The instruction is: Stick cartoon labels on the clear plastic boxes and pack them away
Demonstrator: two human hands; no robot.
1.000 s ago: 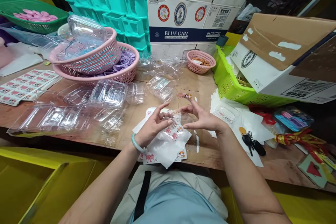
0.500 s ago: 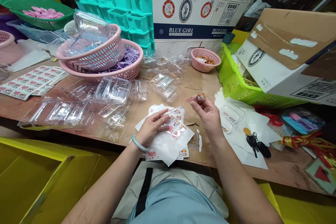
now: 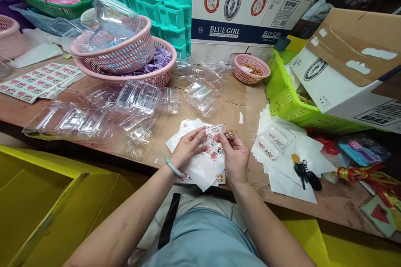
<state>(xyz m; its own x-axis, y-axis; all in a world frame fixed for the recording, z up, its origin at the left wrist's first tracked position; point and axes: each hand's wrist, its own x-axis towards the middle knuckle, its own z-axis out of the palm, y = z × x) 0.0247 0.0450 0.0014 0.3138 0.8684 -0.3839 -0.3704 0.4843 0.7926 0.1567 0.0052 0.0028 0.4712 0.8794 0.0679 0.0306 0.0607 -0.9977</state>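
My left hand (image 3: 189, 146), with a pale green bangle at the wrist, grips the left side of a small clear plastic case (image 3: 216, 127). Printed sheets with cartoon dogs and pink marks show through and under the case. My right hand (image 3: 235, 156) is closed at the case's right side, pinching a small printed sticker (image 3: 230, 133); its thumb presses near the case. Below both hands lies a white backing sheet (image 3: 202, 171) on the sticker sheets. To the right, clear cases with printed stickers (image 3: 271, 142) rest on white papers.
Clear plastic cases (image 3: 138, 98) cover the table's left half. Pink baskets (image 3: 125, 52) stand behind them, beside a sheet of printed stickers (image 3: 40, 81). A small pink basket (image 3: 252, 69), a lime green crate (image 3: 282, 91) and car keys (image 3: 307, 175) are on the right.
My right hand has moved left and down, bringing the sticker to the clear case in my left hand. The view has shifted slightly.
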